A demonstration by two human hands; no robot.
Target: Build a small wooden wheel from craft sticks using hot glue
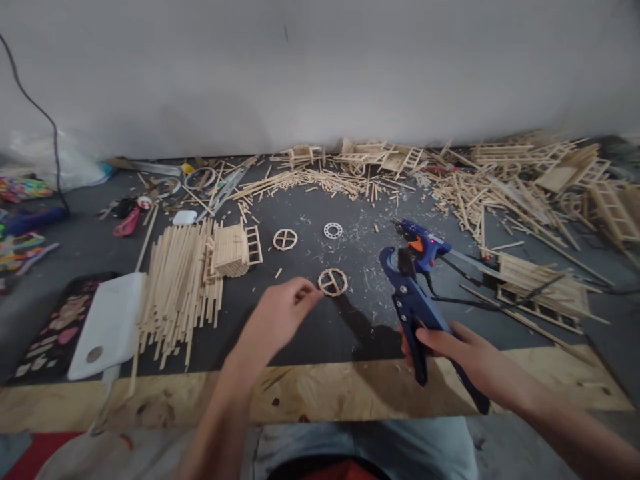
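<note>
My left hand [280,313] pinches the rim of a small wooden wheel [333,282] made of sticks, holding it just above the dark mat [345,320]. My right hand [463,357] grips the handles of a blue cutter [415,303], its jaw pointing up and to the left, a short way right of the wheel. Behind the cutter lies a blue and orange glue gun [423,241] with a black cord. A second wooden wheel [285,239] and a white ring [333,231] lie farther back on the mat.
A pile of long wooden sticks [177,287] and a small stick-built block [233,250] lie at the left, beside a white board [107,323]. Stick ladders and scraps [525,180] cover the back and right. A wooden plank [325,393] runs along the near edge.
</note>
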